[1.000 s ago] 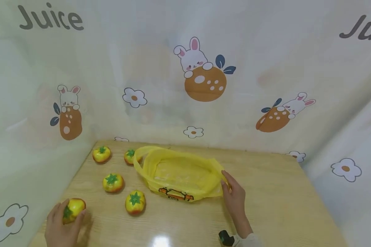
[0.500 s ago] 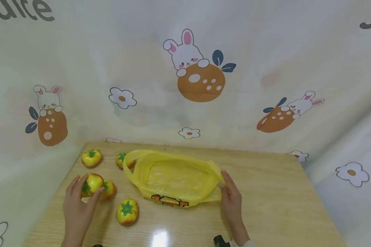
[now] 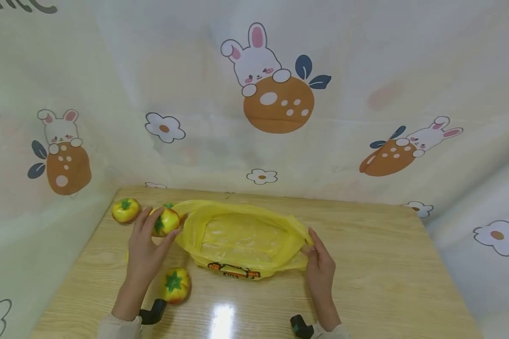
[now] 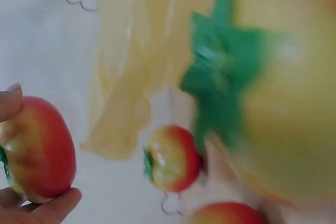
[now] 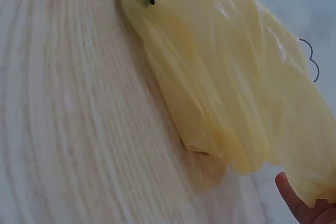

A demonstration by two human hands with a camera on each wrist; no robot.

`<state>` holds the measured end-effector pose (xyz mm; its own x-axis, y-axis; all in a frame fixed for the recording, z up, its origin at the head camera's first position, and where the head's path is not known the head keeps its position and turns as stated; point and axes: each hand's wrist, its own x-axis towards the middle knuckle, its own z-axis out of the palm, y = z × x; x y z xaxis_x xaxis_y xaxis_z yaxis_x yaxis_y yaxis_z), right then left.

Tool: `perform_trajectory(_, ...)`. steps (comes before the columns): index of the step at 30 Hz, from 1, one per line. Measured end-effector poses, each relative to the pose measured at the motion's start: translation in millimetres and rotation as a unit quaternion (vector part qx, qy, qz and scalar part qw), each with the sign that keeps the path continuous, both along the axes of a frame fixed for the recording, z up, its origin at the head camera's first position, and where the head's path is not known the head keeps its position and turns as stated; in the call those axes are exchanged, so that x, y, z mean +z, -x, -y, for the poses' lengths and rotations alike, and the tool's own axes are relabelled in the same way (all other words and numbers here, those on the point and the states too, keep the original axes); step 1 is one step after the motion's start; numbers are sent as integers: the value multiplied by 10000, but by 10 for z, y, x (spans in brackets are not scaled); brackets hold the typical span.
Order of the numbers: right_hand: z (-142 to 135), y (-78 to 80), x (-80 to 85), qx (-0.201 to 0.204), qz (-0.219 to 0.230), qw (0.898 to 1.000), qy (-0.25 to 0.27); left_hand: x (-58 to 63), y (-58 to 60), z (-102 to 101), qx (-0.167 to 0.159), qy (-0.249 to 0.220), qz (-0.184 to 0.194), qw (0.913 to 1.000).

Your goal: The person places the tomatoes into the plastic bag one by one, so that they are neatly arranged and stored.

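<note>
My left hand (image 3: 144, 252) holds a toy persimmon (image 3: 168, 222) between thumb and fingers, at the left end of a yellow plastic bag (image 3: 246, 238). In the left wrist view this held persimmon (image 4: 44, 150) shows a red base and green leaves. The bag lies with its mouth spread wide, a printed picture on its front. At the bag's right end, my right hand (image 3: 321, 270) pinches the edge between thumb and fingers. The right wrist view shows the bag's side (image 5: 226, 77) stretching down to that thumb (image 5: 291, 195).
Another persimmon (image 3: 125, 210) sits at the table's back left corner, and one (image 3: 176, 285) in front of the bag's left end. Two more are mostly hidden behind the left hand and the held fruit. A printed cloth (image 3: 195, 155) hangs behind the wooden table (image 3: 377, 263).
My left hand has carried the persimmon from the table's front left, back and rightward to the bag's left end. The right hand stays at the bag's right edge. The head view has shifted slightly.
</note>
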<state>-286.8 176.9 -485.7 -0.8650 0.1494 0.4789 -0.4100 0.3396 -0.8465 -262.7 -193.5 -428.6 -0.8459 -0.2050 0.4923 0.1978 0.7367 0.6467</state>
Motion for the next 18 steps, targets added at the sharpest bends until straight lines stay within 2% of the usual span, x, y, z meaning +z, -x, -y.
perform_trajectory(3,34,-30,126,129,-48,9997,195,49,72,-71,-124,56,53,9999)
perform_trajectory(7,45,-27,129,166,-53,9993,337,84,133,-136,-238,85,63,9997)
perform_trajectory(18,29,-53,221,-10,276,9990,348,95,281,-306,-348,105,438,9984)
